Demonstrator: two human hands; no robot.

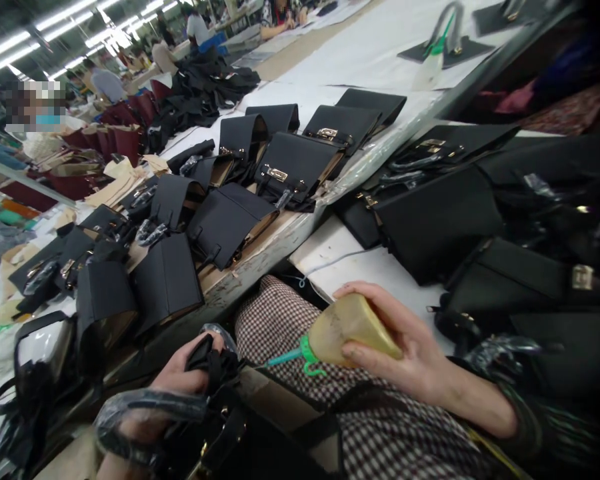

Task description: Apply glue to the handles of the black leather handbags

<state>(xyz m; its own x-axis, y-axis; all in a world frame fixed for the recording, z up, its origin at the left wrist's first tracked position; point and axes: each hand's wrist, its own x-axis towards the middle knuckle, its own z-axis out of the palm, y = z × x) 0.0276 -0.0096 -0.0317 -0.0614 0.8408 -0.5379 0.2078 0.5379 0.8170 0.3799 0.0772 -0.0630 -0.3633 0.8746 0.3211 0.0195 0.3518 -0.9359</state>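
Yellowish plastic squeeze bottle with green nozzle (347,330) held in right hand (410,353), fingers wrapped around body, tip aimed left toward black leather handbag (230,427) on lap. Left hand (180,377) closed on bag's upper edge beside plastic-wrapped handle (145,410). Glue contact not visible; application looks just starting, judging by tip short of bag. Rows of similar black bags with gold clasps (290,170) lie on long white worktable (360,60); finished or pending, cannot tell. Other people far back.

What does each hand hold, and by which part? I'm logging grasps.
The right hand wraps the body of a yellowish squeeze bottle. The left hand pinches a black strap on a bag.
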